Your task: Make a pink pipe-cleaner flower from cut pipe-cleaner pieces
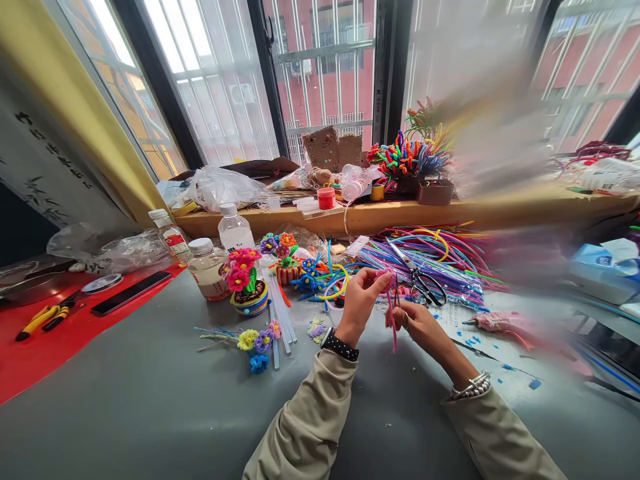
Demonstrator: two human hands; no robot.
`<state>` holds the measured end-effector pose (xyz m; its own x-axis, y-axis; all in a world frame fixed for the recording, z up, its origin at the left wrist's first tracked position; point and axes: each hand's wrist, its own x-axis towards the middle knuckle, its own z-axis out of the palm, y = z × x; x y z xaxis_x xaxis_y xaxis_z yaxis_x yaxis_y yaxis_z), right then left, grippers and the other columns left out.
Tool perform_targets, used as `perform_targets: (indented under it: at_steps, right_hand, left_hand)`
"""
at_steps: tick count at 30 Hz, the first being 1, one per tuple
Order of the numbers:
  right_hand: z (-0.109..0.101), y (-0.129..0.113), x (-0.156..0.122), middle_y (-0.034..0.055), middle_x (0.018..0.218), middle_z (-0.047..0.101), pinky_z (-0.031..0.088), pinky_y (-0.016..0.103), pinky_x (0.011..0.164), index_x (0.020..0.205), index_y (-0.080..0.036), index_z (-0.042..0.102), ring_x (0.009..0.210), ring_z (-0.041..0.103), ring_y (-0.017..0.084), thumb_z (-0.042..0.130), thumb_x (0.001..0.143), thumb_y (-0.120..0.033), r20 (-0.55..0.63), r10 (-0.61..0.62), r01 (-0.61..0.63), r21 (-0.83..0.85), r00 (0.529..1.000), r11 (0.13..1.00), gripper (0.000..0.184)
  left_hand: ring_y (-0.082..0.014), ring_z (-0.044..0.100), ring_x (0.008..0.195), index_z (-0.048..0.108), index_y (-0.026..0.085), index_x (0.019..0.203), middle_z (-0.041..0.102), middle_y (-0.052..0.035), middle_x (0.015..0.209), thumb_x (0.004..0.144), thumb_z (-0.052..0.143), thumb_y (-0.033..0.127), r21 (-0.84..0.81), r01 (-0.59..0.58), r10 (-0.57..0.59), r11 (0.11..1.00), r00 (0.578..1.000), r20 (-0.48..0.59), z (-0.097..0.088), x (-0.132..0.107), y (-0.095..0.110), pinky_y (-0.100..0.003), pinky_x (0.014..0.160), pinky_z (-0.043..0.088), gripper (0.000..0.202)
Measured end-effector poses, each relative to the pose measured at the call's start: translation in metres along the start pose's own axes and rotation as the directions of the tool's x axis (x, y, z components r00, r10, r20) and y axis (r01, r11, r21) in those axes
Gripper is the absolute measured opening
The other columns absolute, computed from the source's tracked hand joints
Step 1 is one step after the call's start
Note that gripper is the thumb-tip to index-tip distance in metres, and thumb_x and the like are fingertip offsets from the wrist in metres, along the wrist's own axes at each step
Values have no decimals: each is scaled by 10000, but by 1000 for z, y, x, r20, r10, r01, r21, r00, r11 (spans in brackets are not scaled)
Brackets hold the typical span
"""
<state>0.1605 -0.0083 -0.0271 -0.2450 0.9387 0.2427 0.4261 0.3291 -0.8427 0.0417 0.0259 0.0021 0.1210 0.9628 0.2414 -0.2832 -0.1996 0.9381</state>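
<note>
My left hand (361, 300), with a black dotted watch strap at the wrist, is closed and pinches a pink pipe-cleaner flower (386, 279). From it a pink pipe-cleaner stem (393, 327) hangs down. My right hand (417, 323), with silver bracelets at the wrist, is closed just below and to the right, close to the stem. A thin dark tool rises from its fingers; its kind is not clear. Black-handled scissors (425, 288) lie behind the hands. Finished pipe-cleaner flowers (263, 340) lie on the grey table to the left.
A pot of pink flowers (245, 280) stands beside plastic bottles (207, 267). Clear glue sticks (283, 320) lie near it. Bundled pipe cleaners (430, 260) are at the back, with a pink glue gun (497, 321) at right. Pliers (47, 315) and a phone (131, 293) rest on red cloth.
</note>
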Motion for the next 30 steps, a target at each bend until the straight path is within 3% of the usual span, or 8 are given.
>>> perform_targets:
  at_steps: [8, 18, 30]
  right_hand:
    - [1, -3, -1, -7, 445, 417, 305, 251, 464, 508, -171, 478, 451, 397, 121, 298, 664, -712, -53, 66, -67, -15, 996, 998, 591]
    - [5, 3, -1, 9, 514, 475, 350, 240, 485, 535, -171, 492, 496, 439, 125, 306, 711, -663, -52, 16, -12, 76, 999, 997, 555]
    - [0, 3, -1, -27, 412, 349, 248, 240, 441, 419, -187, 404, 412, 319, 94, 406, 650, -670, -141, 101, -97, 30, 985, 995, 536]
  left_hand:
    - [-90, 506, 596, 569, 136, 668, 548, 10, 618, 599, 649, 334, 6, 3, -3, 1000, 1000, 0, 0, 1, -1, -229, 605, 390, 224]
    - [-97, 529, 599, 577, 134, 674, 567, -1, 629, 610, 640, 350, -14, 16, -16, 1000, 1000, 11, 1, 0, -3, -248, 624, 411, 234]
    - [-99, 547, 614, 608, 129, 717, 594, -9, 660, 590, 662, 326, -77, 28, -28, 997, 1000, 7, -4, 5, 2, -248, 639, 421, 240]
